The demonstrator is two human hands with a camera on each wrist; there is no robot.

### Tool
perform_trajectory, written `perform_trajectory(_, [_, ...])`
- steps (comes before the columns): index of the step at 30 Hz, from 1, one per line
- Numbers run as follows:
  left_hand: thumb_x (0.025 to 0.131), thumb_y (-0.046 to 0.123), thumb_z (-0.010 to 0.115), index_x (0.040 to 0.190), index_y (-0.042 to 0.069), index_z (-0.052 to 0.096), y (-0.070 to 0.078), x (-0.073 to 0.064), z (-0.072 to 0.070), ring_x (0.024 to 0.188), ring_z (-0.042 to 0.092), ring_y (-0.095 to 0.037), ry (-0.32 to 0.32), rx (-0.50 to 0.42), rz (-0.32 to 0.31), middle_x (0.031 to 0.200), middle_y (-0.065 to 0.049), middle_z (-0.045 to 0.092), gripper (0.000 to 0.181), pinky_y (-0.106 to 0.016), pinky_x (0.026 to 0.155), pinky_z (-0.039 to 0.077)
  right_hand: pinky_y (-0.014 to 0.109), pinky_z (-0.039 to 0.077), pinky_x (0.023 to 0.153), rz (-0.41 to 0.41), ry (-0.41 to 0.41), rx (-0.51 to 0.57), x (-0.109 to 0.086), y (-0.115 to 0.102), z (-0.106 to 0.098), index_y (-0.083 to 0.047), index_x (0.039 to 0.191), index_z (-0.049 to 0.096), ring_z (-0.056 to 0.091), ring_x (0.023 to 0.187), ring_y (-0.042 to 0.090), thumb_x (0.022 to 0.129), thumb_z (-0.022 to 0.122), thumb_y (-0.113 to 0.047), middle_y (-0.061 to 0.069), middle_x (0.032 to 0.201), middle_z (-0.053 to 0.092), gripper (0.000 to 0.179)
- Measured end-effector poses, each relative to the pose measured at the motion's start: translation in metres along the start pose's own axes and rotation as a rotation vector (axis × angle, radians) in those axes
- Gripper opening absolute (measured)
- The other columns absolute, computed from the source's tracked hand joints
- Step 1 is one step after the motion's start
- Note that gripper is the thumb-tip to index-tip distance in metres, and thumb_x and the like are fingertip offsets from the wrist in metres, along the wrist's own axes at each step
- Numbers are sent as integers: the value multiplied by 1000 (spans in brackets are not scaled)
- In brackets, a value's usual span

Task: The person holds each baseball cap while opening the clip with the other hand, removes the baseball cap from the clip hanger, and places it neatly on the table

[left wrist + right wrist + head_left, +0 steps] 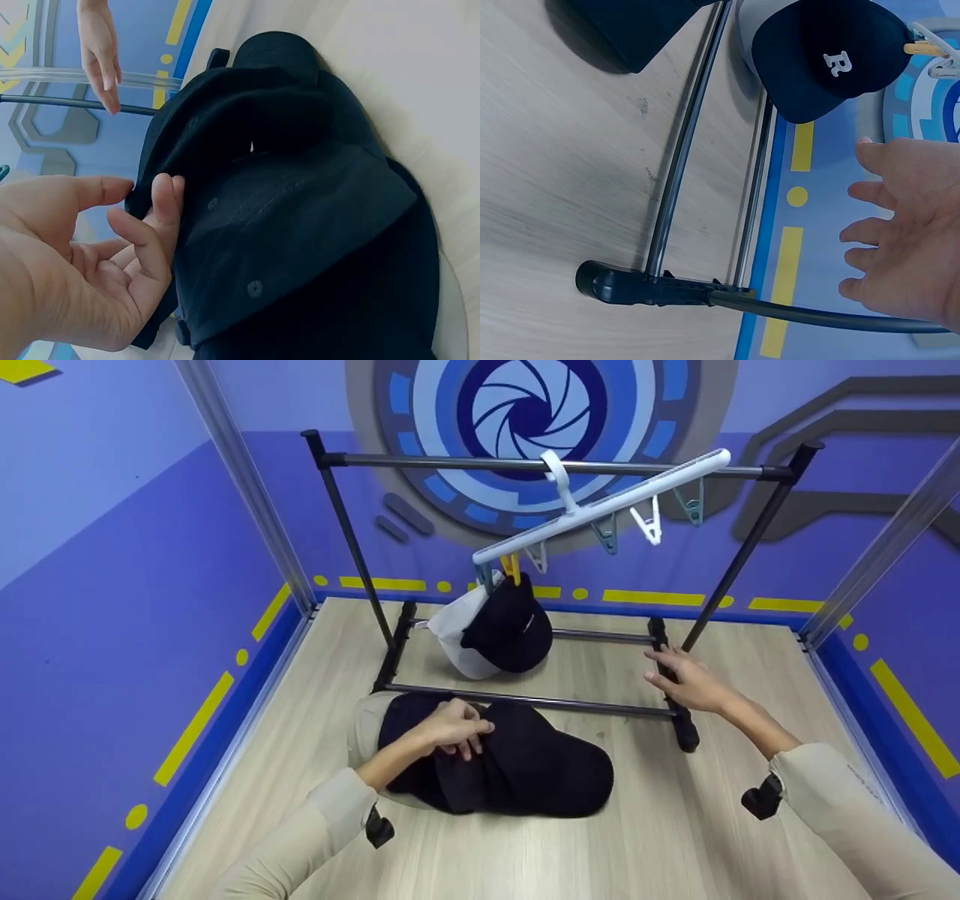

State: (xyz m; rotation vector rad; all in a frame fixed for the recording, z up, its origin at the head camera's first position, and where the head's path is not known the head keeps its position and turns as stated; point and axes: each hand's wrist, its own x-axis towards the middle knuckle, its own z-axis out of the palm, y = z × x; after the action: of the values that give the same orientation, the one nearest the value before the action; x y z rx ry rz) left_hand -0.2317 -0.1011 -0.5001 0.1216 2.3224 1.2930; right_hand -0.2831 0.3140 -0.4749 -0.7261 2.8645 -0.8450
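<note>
Dark caps lie overlapped on the floor panel, and my left hand [454, 726] is over them. In the left wrist view its thumb and fingertips [166, 196] pinch the edge of a black cap [247, 112]. That cap's brim [574, 780] points right in the head view. A beige cap [367, 724] shows partly under the dark ones. My right hand [694, 682] is held by the rack's right post with fingers spread, holding nothing. From the tilted white clip hanger [600, 510] hang a black cap [510, 626] with a white letter and a white cap [454, 637].
The dark metal rack [450, 462] stands behind the caps on floor bars and black feet [686, 731]. Several unused clips [649, 521] dangle from the hanger's middle and right. Blue-purple walls [112, 622] enclose the left, back and right.
</note>
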Motion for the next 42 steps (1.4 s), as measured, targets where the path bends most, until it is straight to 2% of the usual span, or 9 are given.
perform_trajectory(3, [94, 26, 71, 76, 8, 65, 1, 0, -3, 46, 60, -9, -11, 43, 8, 74, -14, 76, 26, -18, 40, 37, 76, 18, 114, -3, 2, 6, 0, 2, 2, 14, 144, 45, 18, 144, 65, 105, 56, -15, 46, 152, 30, 50])
perform_trajectory(8, [95, 33, 72, 85, 9, 74, 4, 5, -14, 47, 60, -8, -12, 212, 73, 75, -12, 77, 26, -19, 43, 40, 77, 19, 113, 2, 1, 1, 2, 2, 5, 13, 144, 47, 20, 143, 66, 105, 55, -14, 45, 152, 31, 49])
perform_trajectory(12, [98, 26, 68, 95, 7, 73, 7, 13, -28, 50, 63, -14, 34, 265, 147, 77, -14, 76, 20, -20, 46, 43, 75, 21, 114, 17, -5, -16, 4, 1, 7, 11, 146, 46, 22, 144, 64, 106, 53, -19, 43, 153, 31, 50])
perform_trajectory(17, [95, 13, 66, 105, 0, 70, 11, 29, -42, 73, 73, -30, 201, 267, 294, 89, -16, 77, 17, -22, 62, 52, 75, 15, 116, 51, -29, 6, 9, -5, 11, 7, 153, 38, 15, 148, 61, 109, 49, -26, 41, 157, 25, 57])
perform_trajectory(24, [91, 4, 66, 117, -6, 61, 23, 65, -47, 100, 66, -37, 455, 213, 446, 108, -23, 69, 28, -46, 93, 52, 72, 16, 119, 16, 44, -26, 23, -15, 14, 4, 155, 35, 17, 151, 56, 107, 53, -27, 38, 159, 25, 60])
perform_trajectory(28, [91, 6, 67, 129, -4, 56, 29, 87, -48, 120, 58, -39, 559, 250, 485, 126, -23, 62, 41, -49, 106, 46, 71, 15, 120, -16, 116, -77, 33, -21, 18, 3, 155, 37, 19, 151, 54, 106, 56, -27, 37, 160, 26, 61])
perform_trajectory(32, [92, 10, 68, 141, 0, 51, 36, 102, -49, 134, 51, -36, 616, 277, 468, 139, -21, 56, 53, -47, 115, 39, 69, 8, 122, -28, 157, -94, 45, -29, 21, -1, 157, 35, 15, 154, 51, 105, 56, -32, 33, 163, 23, 64])
perform_trajectory(38, [94, 12, 67, 141, 0, 52, 55, 117, -46, 137, 52, -34, 622, 238, 487, 141, -19, 59, 51, -43, 118, 37, 68, 2, 123, -28, 156, -89, 61, -41, 26, -7, 159, 32, 12, 156, 46, 106, 55, -36, 29, 165, 21, 65])
perform_trajectory(42, [96, 18, 65, 138, 2, 55, 70, 125, -42, 134, 55, -32, 609, 196, 438, 139, -18, 62, 47, -43, 117, 38, 69, 1, 122, -21, 150, -77, 71, -48, 31, -10, 160, 32, 11, 157, 44, 106, 55, -37, 27, 166, 20, 65])
